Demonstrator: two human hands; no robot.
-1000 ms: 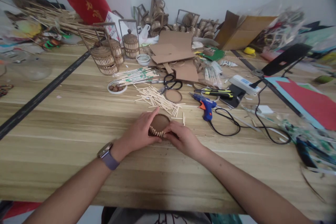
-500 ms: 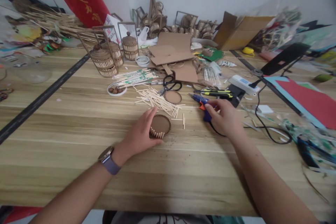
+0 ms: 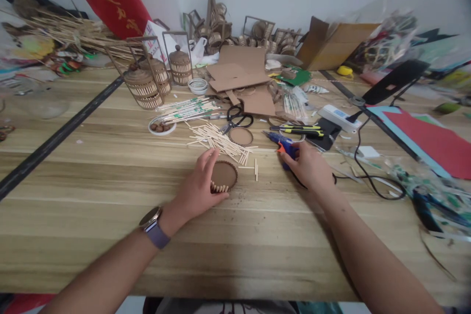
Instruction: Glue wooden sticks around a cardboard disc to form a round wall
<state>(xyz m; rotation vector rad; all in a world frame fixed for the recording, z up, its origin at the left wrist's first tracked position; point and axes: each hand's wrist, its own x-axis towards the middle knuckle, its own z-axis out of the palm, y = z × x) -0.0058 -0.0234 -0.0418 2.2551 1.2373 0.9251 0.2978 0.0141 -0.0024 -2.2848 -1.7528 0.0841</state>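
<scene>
My left hand (image 3: 196, 184) curls around the left side of a round brown cardboard base (image 3: 224, 174), thumb in front and fingers behind. Short wooden sticks (image 3: 220, 188) stand in a row along its near rim. To the right, my right hand (image 3: 311, 166) grips a blue hot glue gun (image 3: 283, 141) with an orange trigger, its nozzle facing left. Beyond the base lies a loose pile of cut sticks (image 3: 217, 140), with several more sticks (image 3: 256, 169) apart from it. A second round cardboard base (image 3: 241, 135) lies behind, near black-handled scissors (image 3: 239, 117).
Finished stick baskets (image 3: 145, 89) with tall handles stand at the back left. Cardboard sheets (image 3: 239, 71) are stacked behind the scissors. A yellow-black utility knife (image 3: 301, 130), a phone (image 3: 327, 133) and a white power strip (image 3: 338, 117) lie right; a black cord (image 3: 371, 186) loops nearby.
The view has shifted slightly. My right hand and the glue gun have moved only a little, and my left hand stays around the base.
</scene>
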